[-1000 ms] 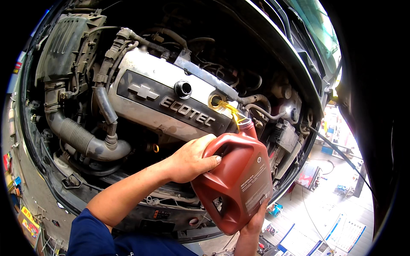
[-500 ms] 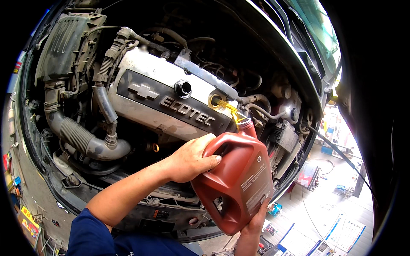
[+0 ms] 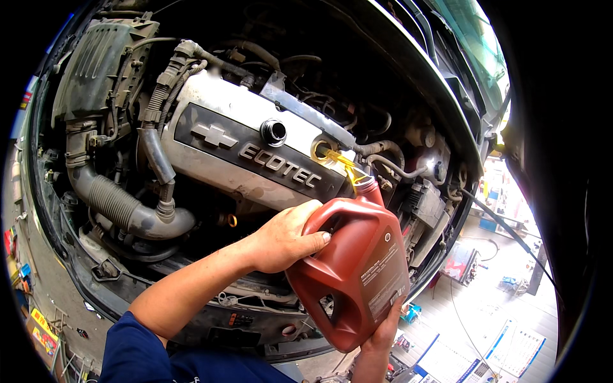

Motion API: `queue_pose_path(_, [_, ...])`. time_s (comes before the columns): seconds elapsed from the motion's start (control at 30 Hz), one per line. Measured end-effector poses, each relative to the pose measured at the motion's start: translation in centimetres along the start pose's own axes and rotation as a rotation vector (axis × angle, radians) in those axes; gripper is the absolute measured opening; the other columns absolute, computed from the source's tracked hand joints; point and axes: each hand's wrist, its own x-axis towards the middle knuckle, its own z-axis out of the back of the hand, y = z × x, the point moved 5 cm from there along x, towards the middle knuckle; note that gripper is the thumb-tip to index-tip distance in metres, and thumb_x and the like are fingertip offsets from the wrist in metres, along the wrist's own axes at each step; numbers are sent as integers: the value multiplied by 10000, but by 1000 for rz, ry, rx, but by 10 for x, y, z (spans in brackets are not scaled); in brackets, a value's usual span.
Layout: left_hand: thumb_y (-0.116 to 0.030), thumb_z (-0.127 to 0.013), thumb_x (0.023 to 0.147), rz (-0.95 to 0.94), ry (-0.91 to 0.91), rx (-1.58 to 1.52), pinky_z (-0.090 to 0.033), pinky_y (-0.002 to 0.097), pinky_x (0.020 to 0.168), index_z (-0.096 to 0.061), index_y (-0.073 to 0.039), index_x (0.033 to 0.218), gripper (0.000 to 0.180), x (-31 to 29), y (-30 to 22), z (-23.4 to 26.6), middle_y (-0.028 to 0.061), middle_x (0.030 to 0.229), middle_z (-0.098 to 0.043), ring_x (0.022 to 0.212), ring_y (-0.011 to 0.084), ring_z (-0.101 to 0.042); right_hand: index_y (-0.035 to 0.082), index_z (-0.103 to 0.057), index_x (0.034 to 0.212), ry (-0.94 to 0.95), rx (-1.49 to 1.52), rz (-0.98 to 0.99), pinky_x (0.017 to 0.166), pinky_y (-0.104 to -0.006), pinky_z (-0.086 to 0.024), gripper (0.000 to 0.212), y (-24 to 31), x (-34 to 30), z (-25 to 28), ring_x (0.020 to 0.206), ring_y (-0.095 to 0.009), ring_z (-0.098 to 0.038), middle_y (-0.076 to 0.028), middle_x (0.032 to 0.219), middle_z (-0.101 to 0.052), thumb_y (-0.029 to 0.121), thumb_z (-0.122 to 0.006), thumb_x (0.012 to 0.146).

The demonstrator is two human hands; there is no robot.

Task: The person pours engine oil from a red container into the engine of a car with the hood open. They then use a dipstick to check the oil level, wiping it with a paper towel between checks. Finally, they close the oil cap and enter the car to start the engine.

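Clamped on a brown-red jug (image 3: 351, 281) at five o'clock, the left hand (image 3: 288, 240) holds its upper end and the right hand (image 3: 383, 330) steadies its base. At ten o'clock, a black strip (image 3: 248, 137) on the silver engine cover (image 3: 211, 94) bears a raised badge (image 3: 216, 136) and block letters (image 3: 280, 167). A black cap (image 3: 274, 132) sits at eleven. Near twelve, yellow oil (image 3: 349, 168) runs from the jug's spout (image 3: 368, 189) into a hole (image 3: 320, 151). Pale print (image 3: 378, 273) on its label (image 3: 387, 293) seems too fine to read. Printed sheets (image 3: 520, 348) lie toward four.

- A black air filter housing (image 3: 102, 70) sat at upper left.
- A ribbed intake hose (image 3: 115, 196) curved below it.
- Greenish windshield glass (image 3: 474, 41) showed upper right.
- Printed sheets (image 3: 518, 348) lay lower right.
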Motion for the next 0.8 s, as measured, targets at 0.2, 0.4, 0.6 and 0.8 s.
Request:
queue_pose_path(0.2, [-378,-661,979,-23,1,15,-499,454,992,-551,-3,1366,550,1,1,1,194,1145,-661,1082,338,-644,23,-428,1596,-24,-13,4,1125,-476,-537,700,4,-2,-4,1353,-327,-613,-160,1527,-593,544,-489,1133])
queue_pose_path(0.4, [-379,-663,980,-6,-2,6,-498,453,992,-550,-5,1368,550,0,0,0,193,1150,-661,1084,338,-645,23,-430,1592,-18,-24,16,1124,-474,-538,696,6,-3,-5,1361,-322,-604,-157,1536,-582,537,-507,1129])
queue_pose_path(0.6, [-372,-667,983,-11,-9,-8,-503,451,985,-550,-6,1369,545,0,0,0,198,1145,-667,1082,334,-650,27,-424,1598,-31,-27,8,1126,-471,-536,697,8,-4,-6,1367,-320,-598,-156,1543,-575,534,-512,1128])
queue_pose_path(0.8, [-372,-667,982,-9,-1,-4,-504,458,975,-550,-3,1344,530,1,2,0,205,1136,-670,1072,341,-652,30,-420,1602,-66,-47,10,1129,-468,-534,695,10,-6,-7,1368,-320,-598,-155,1543,-574,532,-512,1129])
